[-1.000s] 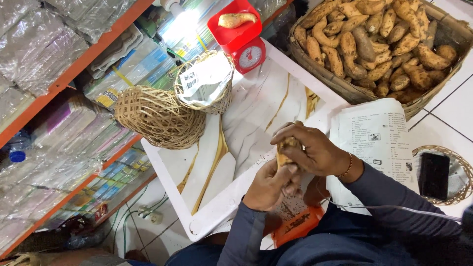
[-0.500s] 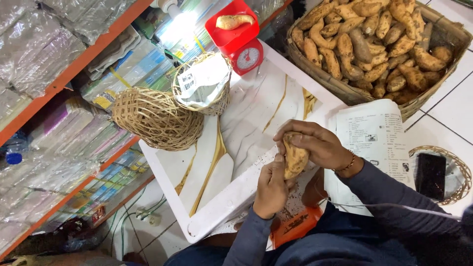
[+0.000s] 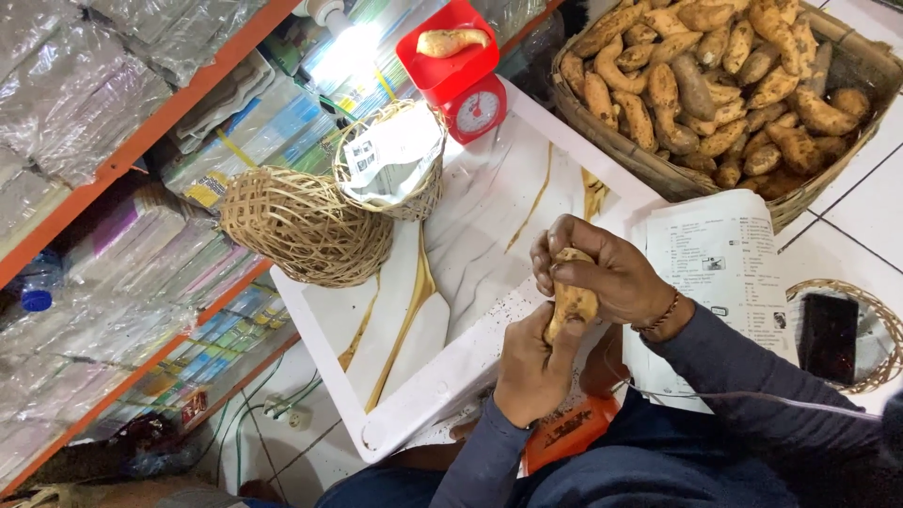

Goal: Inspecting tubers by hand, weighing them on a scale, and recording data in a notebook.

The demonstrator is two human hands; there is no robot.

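White marbled tabletop [image 3: 489, 226]: two wicker baskets [image 3: 306, 226], red scale [image 3: 461, 80].

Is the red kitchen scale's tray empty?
No, a single sweet potato lies on top of the red scale, away from both hands.

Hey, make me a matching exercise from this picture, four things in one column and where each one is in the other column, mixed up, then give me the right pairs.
Things:
1. Tan sweet potato being worked on
2. Single pale sweet potato
3. Black rectangular phone
4. Crumpled white printed paper

Places:
A. In the small round woven basket
B. On the red kitchen scale
C. Between the left hand and right hand
D. On the flat woven tray over the tiled floor

Pairs: 1-C, 2-B, 3-D, 4-A
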